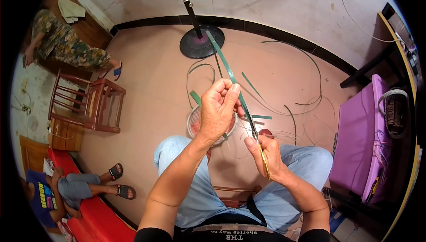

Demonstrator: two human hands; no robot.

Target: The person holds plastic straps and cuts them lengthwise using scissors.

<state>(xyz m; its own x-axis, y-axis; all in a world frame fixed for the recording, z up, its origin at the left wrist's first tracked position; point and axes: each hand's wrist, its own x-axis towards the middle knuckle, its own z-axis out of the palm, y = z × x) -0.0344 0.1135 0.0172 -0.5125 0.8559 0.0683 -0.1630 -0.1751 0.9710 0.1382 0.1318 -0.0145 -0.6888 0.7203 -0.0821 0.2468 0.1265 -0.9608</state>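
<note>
My left hand [219, 109] pinches a green plastic strap [224, 60] between thumb and fingers. The strap rises from the hand toward the wall and also runs down toward my right hand. My right hand [268, 155] is closed around scissors [264, 158] with gold-coloured handles, and their dark blades point up along the lower part of the strap. Below my left hand, partly hidden by it, a round whitish woven basket [191, 124] stands on the floor between my knees. More green strap pieces [250, 83] stick out around it.
Loose straps and thin strands [317, 75] curl over the floor. A stand with a round black base [188, 49] is ahead. At right are a purple bin [357, 131] and a small basket [394, 113]. A wooden chair [104, 104] and two people are at left.
</note>
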